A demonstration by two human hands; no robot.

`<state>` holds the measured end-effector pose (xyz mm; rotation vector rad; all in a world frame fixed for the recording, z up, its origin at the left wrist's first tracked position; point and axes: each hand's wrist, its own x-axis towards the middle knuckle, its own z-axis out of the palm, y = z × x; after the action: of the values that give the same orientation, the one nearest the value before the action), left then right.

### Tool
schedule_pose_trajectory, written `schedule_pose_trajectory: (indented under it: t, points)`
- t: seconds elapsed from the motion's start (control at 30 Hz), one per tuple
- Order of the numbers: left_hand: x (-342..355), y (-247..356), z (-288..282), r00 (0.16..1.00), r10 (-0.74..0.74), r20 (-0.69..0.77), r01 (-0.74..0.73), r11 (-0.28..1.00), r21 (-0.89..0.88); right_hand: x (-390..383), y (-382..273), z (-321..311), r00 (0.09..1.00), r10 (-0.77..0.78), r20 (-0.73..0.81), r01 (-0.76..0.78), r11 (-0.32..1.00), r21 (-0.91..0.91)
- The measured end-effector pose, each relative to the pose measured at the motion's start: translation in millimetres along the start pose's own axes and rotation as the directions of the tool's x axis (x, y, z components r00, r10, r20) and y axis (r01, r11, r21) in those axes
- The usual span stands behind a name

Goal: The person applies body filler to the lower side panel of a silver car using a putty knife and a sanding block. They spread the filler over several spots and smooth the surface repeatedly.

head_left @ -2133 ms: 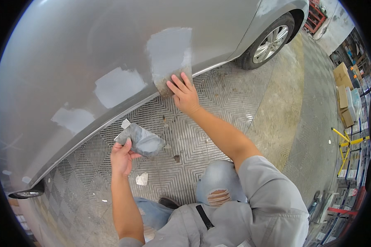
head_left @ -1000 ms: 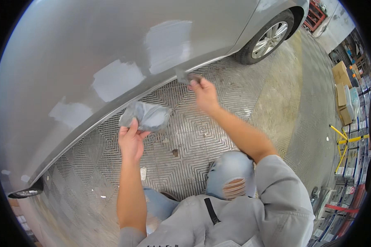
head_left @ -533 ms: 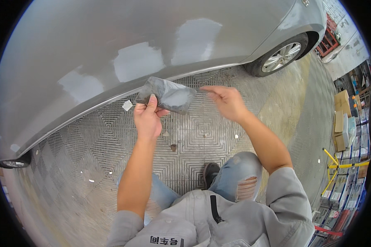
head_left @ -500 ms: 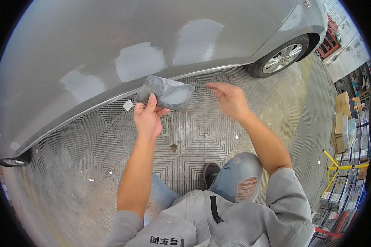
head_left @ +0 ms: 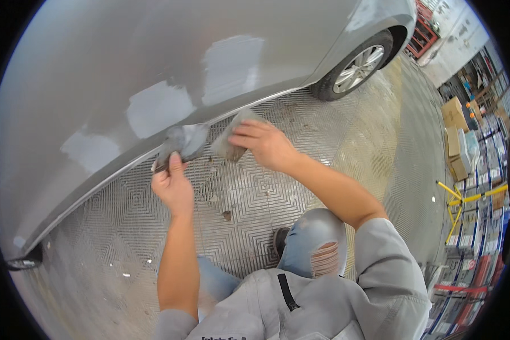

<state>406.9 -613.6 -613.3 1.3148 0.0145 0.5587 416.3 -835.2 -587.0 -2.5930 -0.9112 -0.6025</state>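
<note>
My left hand [head_left: 174, 187] grips a thin, dark grey flat plate [head_left: 184, 141] by its near edge, thumb on top; pale grey paste smears its face. Just right of it, my right hand [head_left: 266, 146] is closed on a second flat grey piece [head_left: 230, 139], blurred by motion, whose exact kind I cannot make out. The two pieces are held close together in front of a grey car door panel [head_left: 124, 51]. Pale patches mark the panel: one at the left [head_left: 90, 148], one in the middle [head_left: 158, 107], and one at the right [head_left: 232, 65].
The car's rear-right wheel [head_left: 357, 69] stands at the upper right. Beneath me is a ridged tile floor [head_left: 136, 226] with scattered scraps. Cardboard boxes [head_left: 454, 119], a yellow metal stand [head_left: 464, 198] and stacked goods line the right side. My knee [head_left: 317, 243] is bent below my hands.
My right hand, previously apart from the plate, now holds a separate flat piece beside it. Both hands have shifted left in view, and the car panel has shifted left too.
</note>
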Motion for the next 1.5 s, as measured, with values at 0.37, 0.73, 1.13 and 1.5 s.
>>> schedule_pose_trajectory:
  t: [0.37,0.73,1.13,1.5]
  points:
    - [-4,-2,-42,0.956,-0.29,-0.046,0.291,0.956,0.022,38,75,61,0.72,0.229,-0.655,-0.24,0.968,0.074]
    - [-3,-9,-40,0.934,-0.356,0.02,0.356,0.934,0.031,25,81,54,0.766,0.193,-0.613,-0.225,0.974,0.026]
    - [-5,-8,-34,0.881,-0.437,0.182,0.465,0.873,-0.151,-28,57,72,0.741,0.41,-0.532,-0.359,0.911,0.202]
    - [-15,-5,-3,0.833,-0.447,0.325,0.533,0.807,-0.255,-1,-10,-16,0.903,0.344,0.257,-0.391,0.412,0.823]
